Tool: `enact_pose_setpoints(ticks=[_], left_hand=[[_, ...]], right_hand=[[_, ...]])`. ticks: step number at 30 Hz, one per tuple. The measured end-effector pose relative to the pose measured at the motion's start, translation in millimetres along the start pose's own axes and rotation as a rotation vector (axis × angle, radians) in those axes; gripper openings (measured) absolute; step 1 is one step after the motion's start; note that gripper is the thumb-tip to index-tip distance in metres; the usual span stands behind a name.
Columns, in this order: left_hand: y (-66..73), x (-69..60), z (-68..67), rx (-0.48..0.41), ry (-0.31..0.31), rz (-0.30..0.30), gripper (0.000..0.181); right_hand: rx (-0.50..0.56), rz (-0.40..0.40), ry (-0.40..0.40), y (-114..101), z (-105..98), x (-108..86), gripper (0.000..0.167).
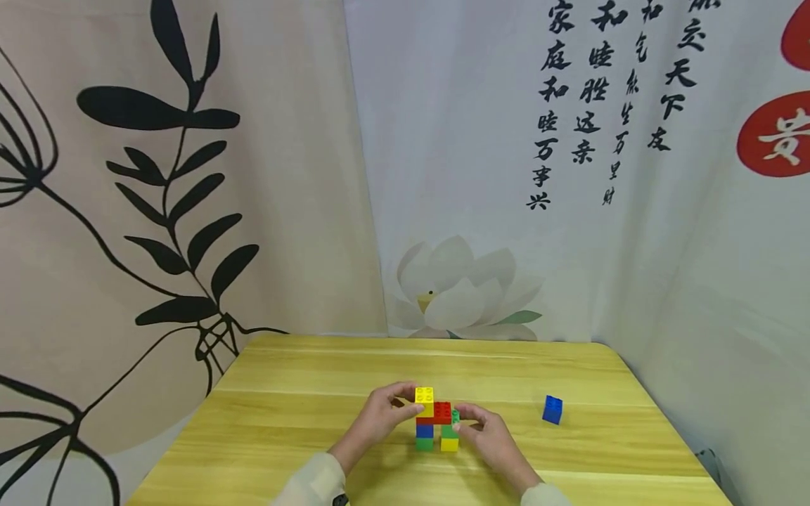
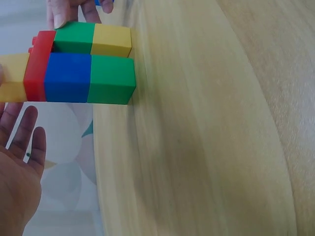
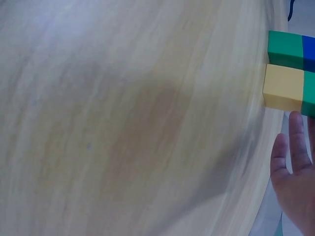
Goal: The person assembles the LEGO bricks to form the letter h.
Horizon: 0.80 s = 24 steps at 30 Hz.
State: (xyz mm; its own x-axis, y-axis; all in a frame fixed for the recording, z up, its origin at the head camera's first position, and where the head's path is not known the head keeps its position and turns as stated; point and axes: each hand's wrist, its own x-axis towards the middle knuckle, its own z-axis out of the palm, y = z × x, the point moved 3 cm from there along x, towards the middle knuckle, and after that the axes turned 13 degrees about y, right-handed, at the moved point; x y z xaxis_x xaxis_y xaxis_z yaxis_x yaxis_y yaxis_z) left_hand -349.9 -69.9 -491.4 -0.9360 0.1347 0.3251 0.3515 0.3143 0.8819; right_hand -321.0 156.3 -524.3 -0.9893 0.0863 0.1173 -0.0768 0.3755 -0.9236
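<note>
Several toy building bricks stand joined on the table, with a red brick [image 1: 442, 413] bridging two columns. The left column has a blue brick [image 2: 68, 77] over a green brick [image 2: 112, 79]; the right one has green over a yellow brick [image 3: 284, 87]. My left hand [image 1: 382, 416] pinches the yellow brick [image 1: 424, 398] on top of the red one's left end, thumb in front. At the right, my right hand [image 1: 489, 434] holds the green brick [image 2: 74, 38] between thumb and fingers. Its far fingers are partly hidden in the head view.
A loose blue brick [image 1: 553, 410] lies on the wooden table [image 1: 304, 379] to the right of the right hand. Behind the table hangs a printed curtain [image 1: 304, 176] with plants and lettering.
</note>
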Motion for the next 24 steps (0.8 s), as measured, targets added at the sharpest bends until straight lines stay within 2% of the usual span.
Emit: enact_pose_setpoints(ticks=[7,16,24], left_hand=[[-2.4,0.8,0.8,-0.008,-0.009,-0.012,0.028],[-2.4,1.2,0.3,-0.027,-0.029,-0.035,0.030],[-0.6,0.4,-1.7,-0.022,-0.024,-0.046,0.033]], right_hand=[[0.000,-0.010,-0.007,-0.3,-0.5,-0.1,0.044],[-0.014,0.002,-0.026,1.3,-4.5,1.1,0.045],[-0.063,-0.018,0.049,7.3,-23.8,2.7,0.038]])
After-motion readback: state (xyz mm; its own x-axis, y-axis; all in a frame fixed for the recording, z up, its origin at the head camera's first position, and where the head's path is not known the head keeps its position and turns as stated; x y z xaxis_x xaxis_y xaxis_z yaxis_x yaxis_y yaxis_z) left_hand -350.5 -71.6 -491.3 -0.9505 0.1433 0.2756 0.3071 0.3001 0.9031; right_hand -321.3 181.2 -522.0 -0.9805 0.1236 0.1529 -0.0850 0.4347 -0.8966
